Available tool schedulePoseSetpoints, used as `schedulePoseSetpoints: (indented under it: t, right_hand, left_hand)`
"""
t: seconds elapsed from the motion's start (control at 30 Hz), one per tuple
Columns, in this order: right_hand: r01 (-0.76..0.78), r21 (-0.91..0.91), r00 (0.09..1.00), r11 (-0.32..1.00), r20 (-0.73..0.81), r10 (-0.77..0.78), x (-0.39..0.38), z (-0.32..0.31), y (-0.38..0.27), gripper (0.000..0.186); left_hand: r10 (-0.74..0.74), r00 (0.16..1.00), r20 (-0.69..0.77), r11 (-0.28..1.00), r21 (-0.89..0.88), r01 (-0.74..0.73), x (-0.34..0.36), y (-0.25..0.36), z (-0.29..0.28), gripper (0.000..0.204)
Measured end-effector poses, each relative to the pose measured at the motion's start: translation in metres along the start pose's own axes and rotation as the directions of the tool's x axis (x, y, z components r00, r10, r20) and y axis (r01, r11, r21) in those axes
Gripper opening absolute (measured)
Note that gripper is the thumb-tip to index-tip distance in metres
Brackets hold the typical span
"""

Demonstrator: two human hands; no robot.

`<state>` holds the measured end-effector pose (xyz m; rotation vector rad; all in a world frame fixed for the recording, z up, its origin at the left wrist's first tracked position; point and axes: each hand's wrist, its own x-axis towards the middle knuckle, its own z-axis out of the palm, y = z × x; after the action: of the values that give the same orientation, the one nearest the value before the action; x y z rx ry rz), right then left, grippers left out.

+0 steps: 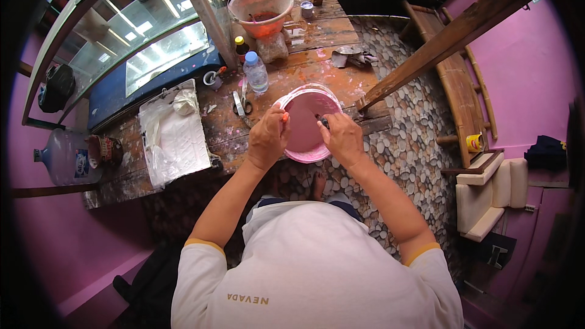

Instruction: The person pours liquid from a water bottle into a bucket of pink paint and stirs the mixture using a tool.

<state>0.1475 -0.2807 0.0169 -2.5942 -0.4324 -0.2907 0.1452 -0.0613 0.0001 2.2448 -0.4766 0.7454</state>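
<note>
Paint-stained wooden table [244,140], one pink bucket [304,125], left hand [267,140] pinching orange tool [284,117], right hand's [342,139] grip perhaps closed on dark handle [323,123].

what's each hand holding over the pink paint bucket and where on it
Left hand pinches a small orange thing by its lower end; right hand holds a dark tool by its handle, above the bucket.

The basin [304,123] sits at the near edge of the workbench [317,30], with 2 hands on its rim. Scissors [240,105] and a bottle [256,73] lie just left; a bucket [261,9] stands at the far edge.
</note>
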Motion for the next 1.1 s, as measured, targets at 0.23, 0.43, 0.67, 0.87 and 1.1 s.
schedulePoseSetpoints:
  t: [0.23,0.43,0.67,0.87,1.1]
  right_hand:
    - [-0.141,-0.050,0.961,0.989,0.233,0.149,-0.013,-0.005,-0.012,0.030]
    - [-0.312,0.195,0.936,0.930,0.229,0.267,-0.012,0.005,-0.024,0.030]
    - [-0.016,0.100,0.999,0.995,-0.042,0.020,0.004,0.003,-0.002,0.027]
    - [0.011,-0.114,0.994,0.993,0.105,0.001,-0.006,0.000,-0.004,0.025]
    - [-0.233,0.091,0.949,0.968,0.240,0.206,-0.013,0.006,-0.022,0.033]
  left_hand:
    - [0.002,1.000,-0.016,1.000,-0.014,-0.002,0.001,0.004,0.004,0.021]
    - [0.011,0.999,-0.035,1.000,0.000,-0.011,0.000,0.002,0.007,0.023]
    - [0.013,1.000,-0.026,1.000,0.007,-0.013,0.002,0.002,0.002,0.023]
    - [-0.005,1.000,-0.014,1.000,-0.023,0.005,0.002,0.006,0.003,0.021]
    - [-0.022,1.000,-0.001,1.000,0.002,0.022,0.001,0.004,0.004,0.026]
